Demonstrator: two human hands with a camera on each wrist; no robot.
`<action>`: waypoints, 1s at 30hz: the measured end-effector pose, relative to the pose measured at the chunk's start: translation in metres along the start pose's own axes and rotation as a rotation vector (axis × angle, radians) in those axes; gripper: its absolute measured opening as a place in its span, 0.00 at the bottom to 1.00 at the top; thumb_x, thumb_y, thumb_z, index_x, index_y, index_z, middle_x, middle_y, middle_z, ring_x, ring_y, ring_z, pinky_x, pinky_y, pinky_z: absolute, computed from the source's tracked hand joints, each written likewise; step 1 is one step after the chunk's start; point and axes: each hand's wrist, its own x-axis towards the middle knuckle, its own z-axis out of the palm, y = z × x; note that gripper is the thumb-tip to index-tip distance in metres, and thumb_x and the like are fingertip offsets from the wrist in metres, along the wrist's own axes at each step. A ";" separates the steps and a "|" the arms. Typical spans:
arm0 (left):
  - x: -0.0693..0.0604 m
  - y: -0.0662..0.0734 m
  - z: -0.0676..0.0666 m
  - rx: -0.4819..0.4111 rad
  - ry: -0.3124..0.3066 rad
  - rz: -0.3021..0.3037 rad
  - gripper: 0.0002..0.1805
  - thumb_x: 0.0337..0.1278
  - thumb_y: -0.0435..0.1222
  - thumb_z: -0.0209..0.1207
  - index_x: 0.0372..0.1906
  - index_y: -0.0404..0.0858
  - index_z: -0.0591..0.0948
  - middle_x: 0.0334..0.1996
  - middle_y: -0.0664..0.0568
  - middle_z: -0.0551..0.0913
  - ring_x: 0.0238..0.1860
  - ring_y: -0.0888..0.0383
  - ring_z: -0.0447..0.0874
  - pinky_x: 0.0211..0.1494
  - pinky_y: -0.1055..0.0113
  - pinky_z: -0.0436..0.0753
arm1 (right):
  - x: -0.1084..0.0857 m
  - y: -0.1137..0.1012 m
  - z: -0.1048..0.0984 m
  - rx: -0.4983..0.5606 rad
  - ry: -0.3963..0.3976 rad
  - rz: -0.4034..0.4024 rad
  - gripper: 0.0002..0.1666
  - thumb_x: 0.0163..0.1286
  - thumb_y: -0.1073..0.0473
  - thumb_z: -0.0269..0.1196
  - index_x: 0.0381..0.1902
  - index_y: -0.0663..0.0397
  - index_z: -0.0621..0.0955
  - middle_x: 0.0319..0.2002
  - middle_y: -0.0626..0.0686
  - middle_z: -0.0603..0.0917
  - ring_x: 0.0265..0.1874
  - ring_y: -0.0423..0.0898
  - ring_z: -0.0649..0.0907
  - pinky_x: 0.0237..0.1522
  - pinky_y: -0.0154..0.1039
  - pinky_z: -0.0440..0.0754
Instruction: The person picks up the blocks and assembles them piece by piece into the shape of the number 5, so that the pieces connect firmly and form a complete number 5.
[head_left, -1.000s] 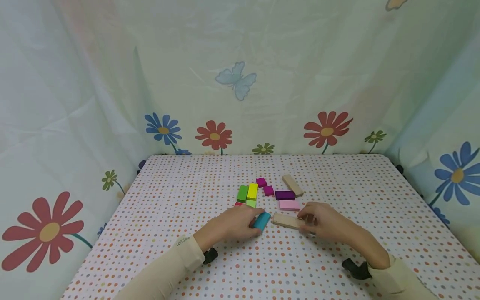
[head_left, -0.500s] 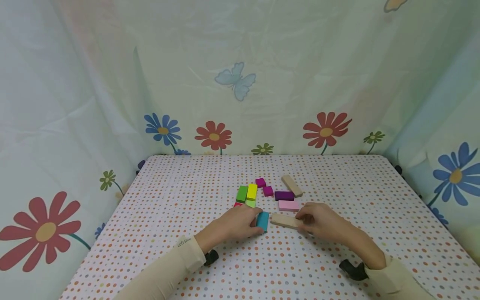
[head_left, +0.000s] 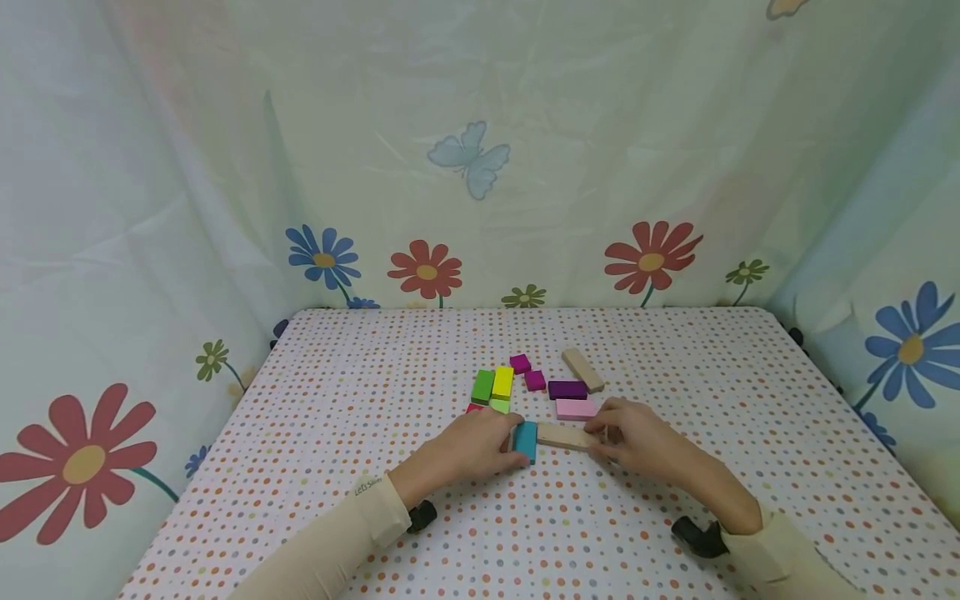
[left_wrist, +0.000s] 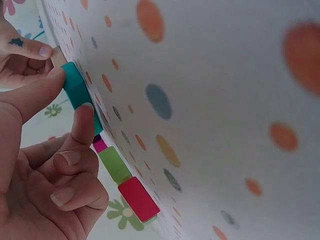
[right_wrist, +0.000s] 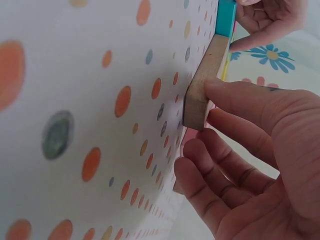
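My left hand (head_left: 478,443) pinches a teal block (head_left: 526,442) between thumb and finger, on the spotted cloth. In the left wrist view the thumb lies on one end of the teal block (left_wrist: 77,90) and a fingertip on its side. A long plain wooden block (head_left: 561,437) lies on the cloth to the right, its left end against or very near the teal block. My right hand (head_left: 639,437) pinches the far end of this wooden block (right_wrist: 202,82) with thumb and index finger. The other right fingers are loosely bent, holding nothing.
Beyond the hands lie green (head_left: 483,386), yellow (head_left: 503,382), light green (head_left: 500,406) and red (head_left: 474,408) blocks, two magenta cubes (head_left: 521,363), a purple block (head_left: 567,390), a pink block (head_left: 576,409) and another wooden block (head_left: 582,370). A flowered curtain (head_left: 480,258) surrounds the table.
The teal block has turned from slanted to nearly straight, pointing away from me. My right hand has slid the wooden block left, closing the gap to the teal block.
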 end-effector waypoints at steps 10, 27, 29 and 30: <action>-0.001 0.001 0.000 0.008 0.026 0.011 0.34 0.69 0.53 0.67 0.70 0.38 0.78 0.19 0.62 0.75 0.21 0.70 0.70 0.25 0.76 0.70 | 0.000 -0.001 0.000 -0.003 0.021 -0.001 0.14 0.67 0.58 0.76 0.49 0.54 0.92 0.39 0.47 0.82 0.31 0.39 0.73 0.29 0.30 0.71; -0.001 0.002 0.001 0.018 0.036 -0.014 0.30 0.68 0.54 0.68 0.63 0.38 0.81 0.20 0.60 0.74 0.21 0.68 0.70 0.23 0.75 0.70 | 0.003 -0.001 0.002 -0.036 0.035 -0.027 0.16 0.69 0.58 0.74 0.53 0.53 0.91 0.33 0.44 0.80 0.28 0.37 0.70 0.28 0.30 0.69; -0.001 0.002 0.002 0.015 0.037 -0.016 0.29 0.68 0.54 0.68 0.62 0.38 0.82 0.20 0.60 0.74 0.21 0.68 0.70 0.23 0.75 0.71 | 0.004 -0.001 0.003 -0.035 0.040 -0.028 0.15 0.69 0.58 0.74 0.52 0.53 0.91 0.34 0.44 0.80 0.29 0.37 0.71 0.28 0.30 0.69; -0.001 0.002 0.002 0.014 0.038 -0.017 0.28 0.68 0.54 0.68 0.61 0.38 0.82 0.20 0.60 0.74 0.21 0.68 0.70 0.23 0.75 0.71 | 0.004 -0.001 0.004 -0.036 0.043 -0.029 0.15 0.69 0.58 0.74 0.52 0.53 0.91 0.34 0.44 0.81 0.29 0.38 0.72 0.28 0.30 0.70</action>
